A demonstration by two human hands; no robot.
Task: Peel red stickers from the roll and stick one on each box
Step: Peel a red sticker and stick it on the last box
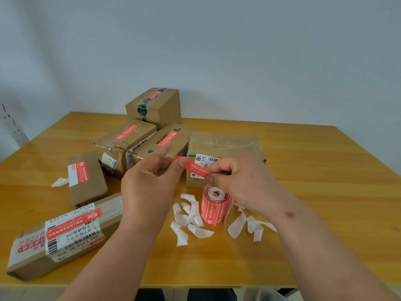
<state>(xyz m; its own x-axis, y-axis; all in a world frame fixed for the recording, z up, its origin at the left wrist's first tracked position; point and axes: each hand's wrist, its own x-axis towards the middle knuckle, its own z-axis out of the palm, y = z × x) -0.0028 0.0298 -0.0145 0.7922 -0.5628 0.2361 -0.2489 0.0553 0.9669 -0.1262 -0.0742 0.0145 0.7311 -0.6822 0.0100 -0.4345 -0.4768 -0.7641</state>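
A person sits at a yellow wooden table [303, 161], seen from their own head. At centre, the left hand [149, 183] and right hand [240, 181] hold one red sticker [196, 167] stretched between them above the table, each pinching an end between thumb and fingers. The sticker's long axis runs from ten o'clock to four o'clock. Just beyond it, at about one o'clock from the hands, sits the one box without a red sticker on any face in view [223, 155], a low brown carton with a white shipping label facing the viewer; the right hand looks nearer to it. The sticker roll [214, 207] stands upright just below the hands, at six o'clock, ringed by curled white backing scraps [191, 216]. Five boxes already stickered [86, 177] fan out from seven to twelve o'clock.
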